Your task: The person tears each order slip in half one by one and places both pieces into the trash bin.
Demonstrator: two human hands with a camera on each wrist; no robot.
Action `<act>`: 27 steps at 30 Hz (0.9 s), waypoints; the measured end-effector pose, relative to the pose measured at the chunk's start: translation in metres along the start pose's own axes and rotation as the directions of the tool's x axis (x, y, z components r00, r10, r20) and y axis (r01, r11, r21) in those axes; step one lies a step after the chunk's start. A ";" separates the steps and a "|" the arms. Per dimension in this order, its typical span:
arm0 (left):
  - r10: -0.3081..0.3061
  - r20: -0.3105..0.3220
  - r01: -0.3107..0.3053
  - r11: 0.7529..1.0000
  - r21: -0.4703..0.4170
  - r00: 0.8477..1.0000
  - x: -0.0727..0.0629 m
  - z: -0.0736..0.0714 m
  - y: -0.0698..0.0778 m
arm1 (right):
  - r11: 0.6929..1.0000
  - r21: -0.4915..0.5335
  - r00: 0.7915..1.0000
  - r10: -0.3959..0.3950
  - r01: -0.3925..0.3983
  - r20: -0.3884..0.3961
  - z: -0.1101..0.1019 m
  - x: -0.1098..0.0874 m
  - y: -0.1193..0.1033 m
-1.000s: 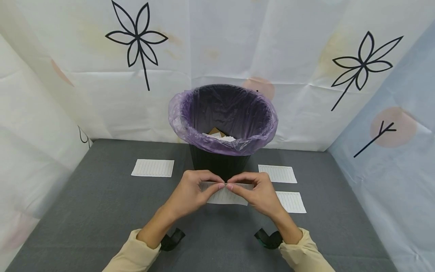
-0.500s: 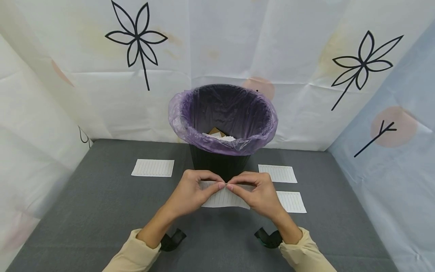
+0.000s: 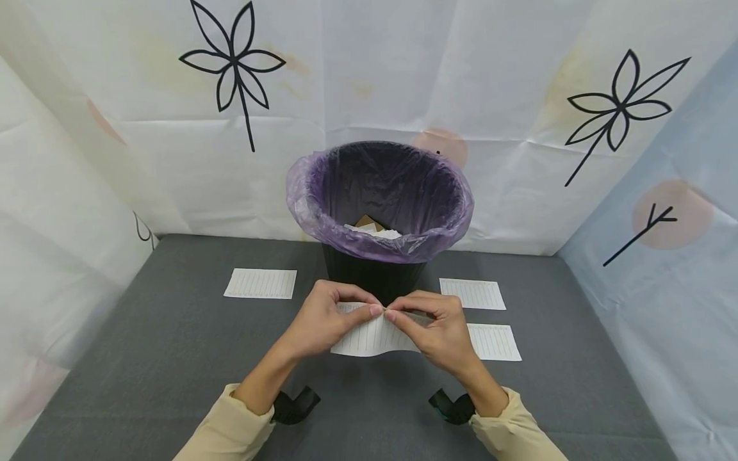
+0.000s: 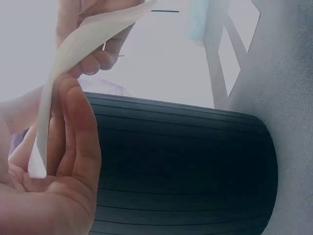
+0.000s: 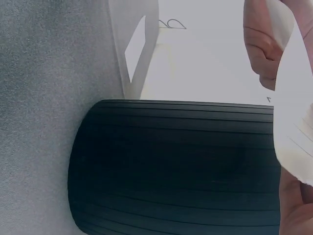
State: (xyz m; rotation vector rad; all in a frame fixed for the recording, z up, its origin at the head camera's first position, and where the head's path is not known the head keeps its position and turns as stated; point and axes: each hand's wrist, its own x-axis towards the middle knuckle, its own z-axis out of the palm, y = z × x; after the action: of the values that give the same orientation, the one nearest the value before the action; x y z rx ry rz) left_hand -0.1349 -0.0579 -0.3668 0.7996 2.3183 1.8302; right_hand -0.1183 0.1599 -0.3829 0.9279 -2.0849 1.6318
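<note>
On the grey desk point(image 3: 173, 358) stood a black bin point(image 3: 375, 272); one lined slip point(image 3: 261, 283) lay to its left, a far slip point(image 3: 473, 294) and a nearer slip point(image 3: 494, 342) to its right.

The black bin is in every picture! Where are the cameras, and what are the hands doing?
No machine here, just a person wearing cameras! The wide view comes from the head, looking forward and down. The close ones come from the two wrists, so the bin looks sideways there. The left hand and right hand pinch one lined paper slip together. Three more slips lie on the grey surface: one left, two right. The bin stands beyond the hands, with a purple bag and white bits inside.
</note>
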 end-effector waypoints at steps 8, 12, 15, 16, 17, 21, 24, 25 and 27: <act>-0.050 -0.034 0.048 0.997 -0.059 0.998 0.002 0.001 0.001 | 0.999 0.002 0.998 -0.036 0.036 -0.053 0.002 0.000 0.000; -0.067 -0.047 0.064 0.996 -0.067 0.997 0.003 0.001 0.002 | 1.000 -0.008 0.997 -0.029 0.028 -0.068 0.003 0.000 0.000; -0.089 -0.063 0.083 0.992 -0.095 0.994 0.003 0.000 0.003 | 1.000 -0.007 0.996 -0.008 0.008 -0.088 0.002 0.000 -0.001; -0.099 -0.070 0.092 0.990 -0.107 0.993 0.003 0.000 0.003 | 1.000 -0.004 0.996 -0.001 0.000 -0.093 0.002 0.000 -0.002; -0.108 -0.075 0.099 0.988 -0.122 0.991 0.002 -0.001 0.004 | 1.000 0.000 0.995 0.009 -0.009 -0.099 0.002 0.000 -0.003; -0.123 -0.087 0.109 0.983 -0.151 0.989 0.001 -0.003 0.003 | 0.999 0.023 0.992 0.033 -0.030 -0.120 0.001 0.000 -0.006; -0.118 -0.108 0.103 0.985 -0.138 0.987 0.001 -0.004 0.003 | 0.999 0.038 0.989 0.016 -0.010 -0.144 0.001 0.000 -0.007; -0.119 -0.120 0.103 0.986 -0.134 0.986 0.002 -0.004 0.003 | 0.999 0.044 0.988 0.004 0.003 -0.154 0.001 0.000 -0.007; -0.127 -0.153 0.107 0.986 -0.130 0.980 0.002 -0.004 0.004 | 0.998 0.059 0.985 -0.022 0.033 -0.173 0.000 0.001 -0.008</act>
State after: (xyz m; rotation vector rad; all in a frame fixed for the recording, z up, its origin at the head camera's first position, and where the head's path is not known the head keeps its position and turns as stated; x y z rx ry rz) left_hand -0.1369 -0.0601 -0.3619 0.5053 2.2632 2.0280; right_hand -0.1133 0.1584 -0.3764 0.7997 -1.9077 1.7067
